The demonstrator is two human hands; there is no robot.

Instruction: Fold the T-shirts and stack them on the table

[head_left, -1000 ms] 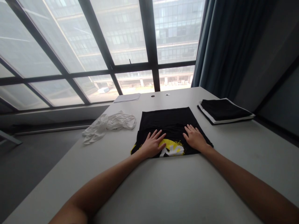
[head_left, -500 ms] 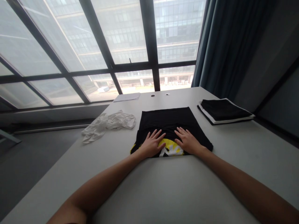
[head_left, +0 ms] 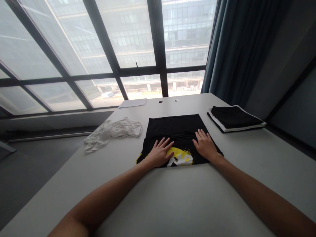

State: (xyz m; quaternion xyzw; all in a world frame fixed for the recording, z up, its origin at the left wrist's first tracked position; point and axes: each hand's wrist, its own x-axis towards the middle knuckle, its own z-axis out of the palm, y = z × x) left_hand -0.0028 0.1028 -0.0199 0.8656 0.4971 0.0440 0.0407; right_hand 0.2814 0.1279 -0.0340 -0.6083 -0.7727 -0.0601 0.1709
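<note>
A black T-shirt (head_left: 176, 125) with a yellow and white print lies partly folded on the white table (head_left: 177, 194), its near part turned over the far part. On the left of the print, my left hand (head_left: 160, 154) rests flat on the cloth with its fingers spread. My right hand (head_left: 205, 144) lies on the shirt's right side, palm down, fingers stretched forward and thumb apart. Neither hand grips the fabric. Most of the print shows between them; my left hand covers a bit of its edge.
A crumpled white cloth (head_left: 125, 127) lies left of the shirt. At the right is a stack of folded black and white garments (head_left: 234, 118). White papers (head_left: 132, 103) lie at the far edge, near two round table holes. Windows and a blue curtain (head_left: 222, 49) stand beyond.
My right hand has slid to the right across the shirt, away from the print, uncovering more of it. My left hand has stayed in place on the cloth.
</note>
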